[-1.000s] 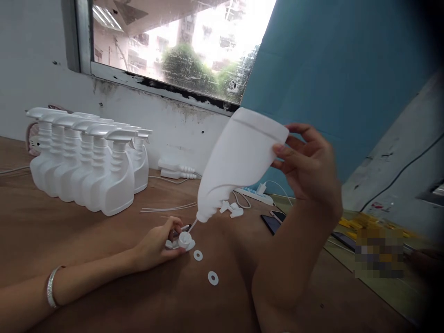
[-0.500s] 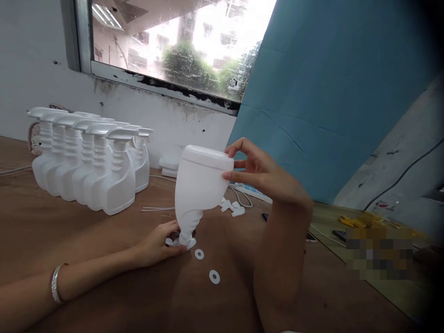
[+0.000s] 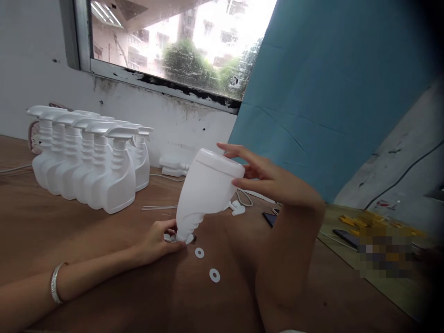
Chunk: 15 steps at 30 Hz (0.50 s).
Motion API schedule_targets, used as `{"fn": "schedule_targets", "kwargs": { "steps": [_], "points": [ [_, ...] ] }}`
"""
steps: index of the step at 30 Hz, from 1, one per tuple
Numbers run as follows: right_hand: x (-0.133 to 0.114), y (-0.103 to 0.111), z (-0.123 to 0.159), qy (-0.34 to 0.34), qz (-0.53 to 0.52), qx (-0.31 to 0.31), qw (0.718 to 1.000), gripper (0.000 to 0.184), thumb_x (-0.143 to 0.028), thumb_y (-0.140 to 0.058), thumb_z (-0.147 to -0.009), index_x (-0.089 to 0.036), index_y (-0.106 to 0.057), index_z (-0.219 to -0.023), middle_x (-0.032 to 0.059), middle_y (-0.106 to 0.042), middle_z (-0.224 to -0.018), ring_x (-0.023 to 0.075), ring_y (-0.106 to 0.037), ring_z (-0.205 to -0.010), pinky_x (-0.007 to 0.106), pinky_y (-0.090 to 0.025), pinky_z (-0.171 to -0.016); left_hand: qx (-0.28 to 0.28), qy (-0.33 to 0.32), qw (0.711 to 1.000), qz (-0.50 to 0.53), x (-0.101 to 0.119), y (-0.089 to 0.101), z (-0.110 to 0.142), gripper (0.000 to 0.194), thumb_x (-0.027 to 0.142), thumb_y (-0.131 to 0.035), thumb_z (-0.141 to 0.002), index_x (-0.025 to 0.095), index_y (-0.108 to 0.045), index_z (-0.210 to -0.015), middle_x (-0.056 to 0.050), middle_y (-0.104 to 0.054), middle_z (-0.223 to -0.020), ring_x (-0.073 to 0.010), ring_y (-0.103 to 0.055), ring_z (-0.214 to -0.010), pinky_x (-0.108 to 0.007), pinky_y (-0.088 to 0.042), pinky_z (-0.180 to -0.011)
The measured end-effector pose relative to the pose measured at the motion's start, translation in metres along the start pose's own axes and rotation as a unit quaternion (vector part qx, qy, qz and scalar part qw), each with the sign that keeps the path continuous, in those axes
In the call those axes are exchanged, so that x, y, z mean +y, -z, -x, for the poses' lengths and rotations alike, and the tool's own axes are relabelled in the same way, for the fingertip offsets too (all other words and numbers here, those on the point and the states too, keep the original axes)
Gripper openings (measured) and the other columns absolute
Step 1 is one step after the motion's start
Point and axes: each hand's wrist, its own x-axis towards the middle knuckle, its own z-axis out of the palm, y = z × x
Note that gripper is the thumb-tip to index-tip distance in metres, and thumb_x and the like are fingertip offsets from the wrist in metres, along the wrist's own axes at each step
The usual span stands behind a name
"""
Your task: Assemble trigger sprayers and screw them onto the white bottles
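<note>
A white spray bottle (image 3: 208, 185) is upside down, leaning so that its base points up and to the right. My right hand (image 3: 268, 178) holds the base corner, thumb on the near side and index finger stretched above it. Down at the neck, my left hand (image 3: 157, 243) has its fingers and thumb closed around the neck end and white spray-head parts (image 3: 169, 237), which are mostly hidden. Two flat white washers (image 3: 214, 275) lie on the table (image 3: 121, 305), just right of the neck.
Several upright white spray bottles (image 3: 120, 180) stand in rows at the left. Thin white tubes (image 3: 157, 207) and small white plastic pieces (image 3: 237, 209) lie behind the held bottle. Phones (image 3: 347, 238) and yellow items (image 3: 371, 221) are at the right. A blue curtain (image 3: 329, 101) hangs behind.
The bottle's base has swung to the right, with my right hand moving along and its index finger lifting. The neck has shifted slightly left; my left hand stays almost in place.
</note>
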Motion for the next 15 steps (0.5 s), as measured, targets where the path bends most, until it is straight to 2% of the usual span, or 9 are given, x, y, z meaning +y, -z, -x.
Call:
{"fn": "schedule_targets", "kwargs": {
  "steps": [2,5,8,11,15],
  "points": [
    [0.000,0.003,0.003,-0.013,0.020,-0.003,1.000,0.048,-0.022,-0.049,-0.079,-0.031,-0.035,-0.124,0.0019,-0.042,-0.121,0.0161,-0.053,-0.089,0.027,-0.051,-0.068,0.024,-0.016,0.999,0.031,-0.001,0.001,-0.001,0.032,0.029,-0.064,-0.068,0.017,-0.058,-0.096,-0.003,-0.063,-0.093,-0.0191,-0.056,-0.086,-0.026,-0.041,-0.077],
    [0.000,0.008,0.010,-0.054,0.029,0.014,0.998,0.047,-0.024,-0.050,-0.078,-0.031,-0.037,-0.123,0.0028,-0.043,-0.120,0.0179,-0.054,-0.089,0.029,-0.052,-0.068,0.084,0.008,0.994,0.070,0.002,0.007,-0.006,0.039,0.029,-0.070,-0.060,0.017,-0.053,-0.093,-0.003,-0.064,-0.082,-0.0182,-0.058,-0.077,-0.026,-0.043,-0.071],
    [0.004,0.014,0.016,-0.094,0.042,0.050,0.993,0.054,-0.027,-0.056,-0.075,-0.032,-0.034,-0.123,0.0036,-0.043,-0.118,0.0191,-0.056,-0.086,0.029,-0.053,-0.063,0.163,0.058,0.979,0.112,0.006,0.022,-0.014,0.043,0.029,-0.075,-0.053,0.016,-0.050,-0.086,-0.002,-0.063,-0.074,-0.0169,-0.058,-0.066,-0.025,-0.043,-0.060],
    [0.011,0.019,0.020,-0.111,0.045,0.071,0.990,0.065,-0.029,-0.061,-0.070,-0.035,-0.028,-0.126,0.0042,-0.043,-0.117,0.0209,-0.057,-0.083,0.031,-0.054,-0.061,0.220,0.048,0.950,0.214,0.008,0.042,-0.022,0.038,0.029,-0.074,-0.054,0.015,-0.048,-0.078,0.000,-0.061,-0.070,-0.0147,-0.058,-0.063,-0.022,-0.043,-0.056],
    [0.020,0.022,0.020,-0.101,0.020,0.080,0.991,0.072,-0.031,-0.063,-0.068,-0.037,-0.024,-0.127,0.0044,-0.043,-0.117,0.0219,-0.058,-0.082,0.032,-0.054,-0.061,0.221,0.032,0.916,0.334,0.006,0.056,-0.026,0.031,0.024,-0.074,-0.056,0.015,-0.049,-0.073,0.002,-0.059,-0.066,-0.0128,-0.058,-0.059,-0.019,-0.044,-0.052]
  ]
}}
